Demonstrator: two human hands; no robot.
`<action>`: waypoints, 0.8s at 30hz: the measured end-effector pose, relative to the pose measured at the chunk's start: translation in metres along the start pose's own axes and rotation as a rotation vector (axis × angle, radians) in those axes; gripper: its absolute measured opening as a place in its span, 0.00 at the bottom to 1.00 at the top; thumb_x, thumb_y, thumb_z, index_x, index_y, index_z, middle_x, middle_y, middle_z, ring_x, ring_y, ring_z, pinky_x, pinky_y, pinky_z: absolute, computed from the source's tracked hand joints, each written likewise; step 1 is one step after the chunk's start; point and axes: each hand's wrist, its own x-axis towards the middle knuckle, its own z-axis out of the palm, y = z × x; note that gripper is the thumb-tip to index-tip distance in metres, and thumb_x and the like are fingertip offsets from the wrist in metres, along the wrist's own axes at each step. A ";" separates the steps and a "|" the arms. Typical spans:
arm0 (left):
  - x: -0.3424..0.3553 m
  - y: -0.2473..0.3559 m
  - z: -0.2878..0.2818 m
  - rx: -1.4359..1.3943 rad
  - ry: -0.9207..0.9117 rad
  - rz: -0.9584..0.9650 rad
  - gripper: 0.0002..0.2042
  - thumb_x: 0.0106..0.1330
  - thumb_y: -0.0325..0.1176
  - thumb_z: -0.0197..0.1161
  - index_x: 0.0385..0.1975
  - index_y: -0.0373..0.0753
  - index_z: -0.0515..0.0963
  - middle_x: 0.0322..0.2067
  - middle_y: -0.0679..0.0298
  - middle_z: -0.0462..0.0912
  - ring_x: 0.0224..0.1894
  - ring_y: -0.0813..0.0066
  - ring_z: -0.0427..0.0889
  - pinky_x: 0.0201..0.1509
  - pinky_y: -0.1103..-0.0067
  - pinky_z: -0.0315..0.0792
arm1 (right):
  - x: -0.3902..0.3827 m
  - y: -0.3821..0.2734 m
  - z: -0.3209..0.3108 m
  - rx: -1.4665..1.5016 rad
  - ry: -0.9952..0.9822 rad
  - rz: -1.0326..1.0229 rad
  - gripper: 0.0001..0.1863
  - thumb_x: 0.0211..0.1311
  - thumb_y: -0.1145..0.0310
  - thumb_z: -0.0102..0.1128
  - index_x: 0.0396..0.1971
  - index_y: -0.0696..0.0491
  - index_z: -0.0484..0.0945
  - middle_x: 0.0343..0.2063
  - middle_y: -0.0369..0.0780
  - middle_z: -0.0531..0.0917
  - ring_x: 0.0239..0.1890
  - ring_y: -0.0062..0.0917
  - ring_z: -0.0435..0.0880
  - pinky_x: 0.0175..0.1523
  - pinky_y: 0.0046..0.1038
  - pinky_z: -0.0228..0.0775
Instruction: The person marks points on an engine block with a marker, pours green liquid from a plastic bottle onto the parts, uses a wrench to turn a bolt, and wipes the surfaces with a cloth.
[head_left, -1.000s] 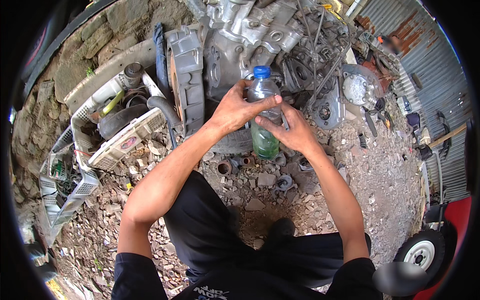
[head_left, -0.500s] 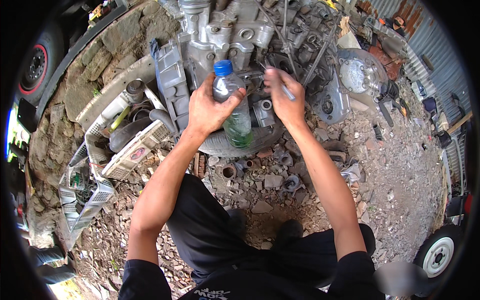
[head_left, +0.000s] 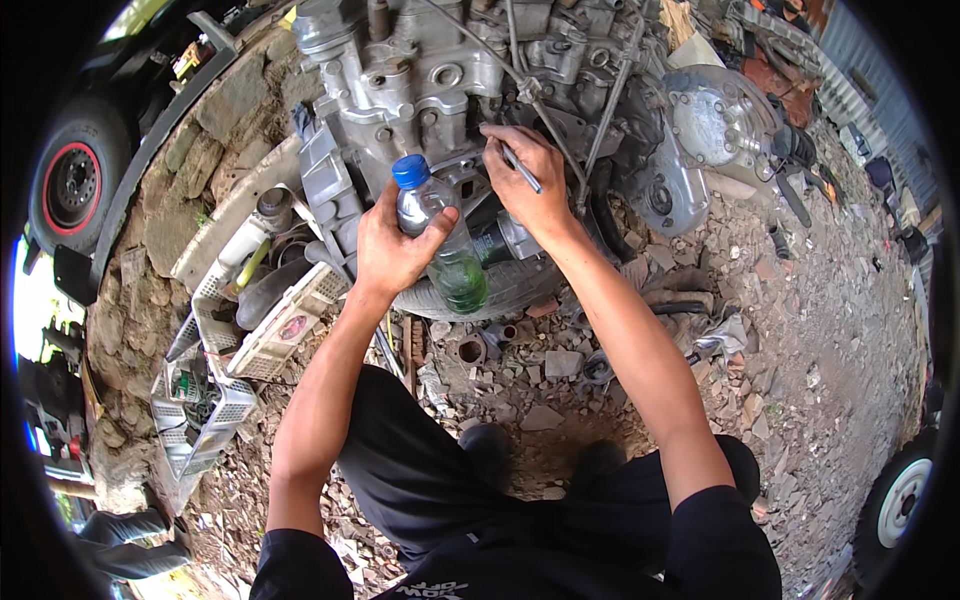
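My left hand [head_left: 392,245] is closed round a clear plastic bottle [head_left: 458,268] with a blue cap [head_left: 410,171]. Green liquid fills its lower part, and the bottle leans a little. In my right hand [head_left: 535,190] is a thin grey metal rod [head_left: 521,170], pinched in the fingers with one end sticking out toward me; its exact kind is unclear. Those fingertips are close against the lower front of a large grey engine [head_left: 400,95]. A dark cylinder [head_left: 490,243], perhaps a filter, shows behind the bottle. Below the engine lies a worn tyre [head_left: 520,287].
Cracked pale plastic crates [head_left: 285,325] with hoses and parts stand to the left, by a stone wall [head_left: 170,215]. A round metal housing [head_left: 710,120] lies at the right. Rubble [head_left: 540,418] covers the ground. Wheels [head_left: 72,188] show at both sides.
The view has shifted, so the engine sits further left. My right hand has come closer to the engine's front with the rod. The left hand keeps its hold on the bottle, which leans more.
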 end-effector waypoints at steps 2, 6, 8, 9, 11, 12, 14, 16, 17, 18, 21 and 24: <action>0.000 -0.001 0.001 0.011 0.003 0.007 0.29 0.53 0.49 0.73 0.46 0.30 0.77 0.29 0.50 0.85 0.31 0.58 0.86 0.39 0.68 0.78 | -0.003 -0.001 -0.004 -0.009 -0.075 0.039 0.11 0.62 0.74 0.61 0.43 0.60 0.84 0.35 0.48 0.86 0.35 0.34 0.88 0.42 0.30 0.77; 0.002 0.006 0.005 -0.039 0.002 0.034 0.26 0.54 0.47 0.73 0.43 0.30 0.77 0.29 0.50 0.85 0.31 0.58 0.86 0.39 0.68 0.78 | 0.001 0.000 0.002 -0.024 0.130 -0.122 0.11 0.62 0.74 0.61 0.42 0.61 0.84 0.33 0.48 0.86 0.35 0.36 0.88 0.42 0.31 0.78; 0.005 0.007 0.004 -0.035 -0.003 0.040 0.26 0.54 0.47 0.73 0.42 0.30 0.77 0.29 0.50 0.85 0.31 0.58 0.86 0.39 0.68 0.78 | -0.002 0.002 -0.002 0.017 0.025 0.113 0.11 0.62 0.73 0.61 0.43 0.61 0.84 0.34 0.48 0.87 0.37 0.36 0.87 0.44 0.32 0.78; 0.002 0.003 -0.001 -0.020 -0.002 0.025 0.25 0.54 0.47 0.73 0.42 0.31 0.77 0.29 0.50 0.85 0.32 0.58 0.86 0.39 0.68 0.78 | 0.001 -0.011 -0.003 0.071 -0.075 0.295 0.11 0.63 0.73 0.60 0.43 0.61 0.84 0.34 0.48 0.87 0.38 0.36 0.87 0.45 0.33 0.78; 0.000 0.003 0.000 -0.024 0.000 0.020 0.25 0.54 0.47 0.73 0.42 0.31 0.77 0.29 0.50 0.85 0.31 0.58 0.87 0.39 0.68 0.78 | 0.000 -0.019 -0.003 0.162 -0.094 0.417 0.11 0.64 0.73 0.59 0.43 0.60 0.84 0.36 0.49 0.87 0.40 0.37 0.87 0.47 0.32 0.77; 0.001 0.004 0.002 -0.033 0.003 0.029 0.26 0.54 0.47 0.73 0.42 0.31 0.77 0.29 0.50 0.85 0.31 0.58 0.86 0.39 0.68 0.78 | -0.003 -0.011 -0.001 0.099 -0.004 0.296 0.11 0.64 0.73 0.59 0.43 0.60 0.84 0.36 0.49 0.87 0.40 0.37 0.87 0.47 0.32 0.77; 0.006 0.006 0.004 -0.031 0.000 0.043 0.26 0.54 0.48 0.73 0.42 0.31 0.77 0.28 0.50 0.85 0.31 0.57 0.86 0.39 0.68 0.78 | -0.010 0.009 0.006 -0.020 0.171 0.052 0.11 0.64 0.73 0.59 0.43 0.60 0.84 0.36 0.49 0.87 0.40 0.37 0.87 0.47 0.31 0.78; 0.004 -0.001 0.001 -0.001 -0.013 0.023 0.26 0.54 0.48 0.73 0.42 0.31 0.77 0.28 0.50 0.85 0.31 0.57 0.86 0.38 0.68 0.78 | -0.007 -0.003 0.006 -0.022 0.104 0.109 0.11 0.64 0.74 0.59 0.44 0.60 0.84 0.38 0.49 0.87 0.42 0.38 0.87 0.48 0.31 0.78; 0.001 -0.003 0.001 -0.001 -0.011 0.015 0.27 0.54 0.49 0.73 0.42 0.31 0.77 0.28 0.50 0.85 0.31 0.57 0.86 0.38 0.68 0.78 | -0.005 -0.009 0.006 0.011 0.114 0.118 0.12 0.64 0.74 0.59 0.44 0.60 0.84 0.38 0.49 0.87 0.42 0.38 0.87 0.48 0.31 0.78; 0.001 -0.004 0.001 -0.003 -0.007 0.016 0.27 0.54 0.49 0.73 0.43 0.31 0.77 0.28 0.50 0.85 0.31 0.57 0.86 0.38 0.68 0.78 | -0.002 -0.012 0.006 0.040 0.130 0.122 0.12 0.63 0.74 0.59 0.44 0.60 0.84 0.39 0.49 0.87 0.42 0.38 0.87 0.48 0.31 0.78; 0.004 -0.004 0.000 0.026 -0.043 -0.008 0.28 0.53 0.49 0.73 0.44 0.31 0.77 0.29 0.51 0.85 0.31 0.57 0.86 0.38 0.69 0.78 | -0.006 -0.010 0.004 -0.028 0.040 0.170 0.12 0.65 0.73 0.58 0.44 0.61 0.84 0.39 0.50 0.87 0.42 0.37 0.88 0.48 0.30 0.78; 0.000 -0.003 -0.001 -0.001 -0.096 0.013 0.29 0.53 0.50 0.74 0.46 0.32 0.77 0.29 0.51 0.86 0.32 0.58 0.87 0.39 0.68 0.78 | -0.007 -0.005 0.005 -0.020 0.066 0.149 0.13 0.66 0.71 0.59 0.44 0.61 0.84 0.36 0.49 0.88 0.38 0.34 0.89 0.45 0.30 0.78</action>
